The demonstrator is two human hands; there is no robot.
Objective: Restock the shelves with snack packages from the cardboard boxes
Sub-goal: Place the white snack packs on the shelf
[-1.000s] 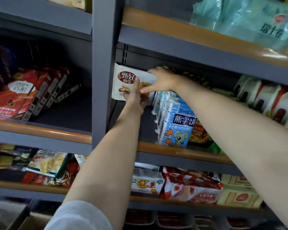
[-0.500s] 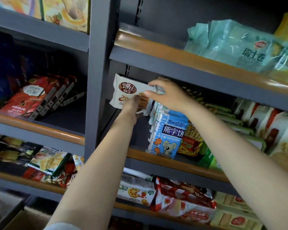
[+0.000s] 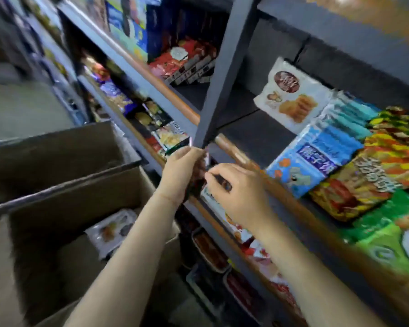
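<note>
the view is tilted and smeared, so fine detail is hard to read. both hands sit close together in front of the grey upright post, just at the wooden-edged shelf lip. the left hand is curled closed with its fingers folded in, and something thin and pale sticks up beside the knuckles, though i cannot tell what it is or whether the hand grips it. the right hand is bent with its fingertips drawn together toward the left hand, touching or nearly touching it; whether it pinches anything cannot be told through the blur. the white cookie package stands on the shelf to the right of the post, apart from both hands, leaning against the row of blue bear biscuit packs. further right lie orange and yellow snack bags and a green bag. on the near left an open cardboard box sits low beside the shelving, with a pale snack package lying inside it. a second open box stands just behind it. red flat boxes fill the shelf left of the post, farther back.
</note>
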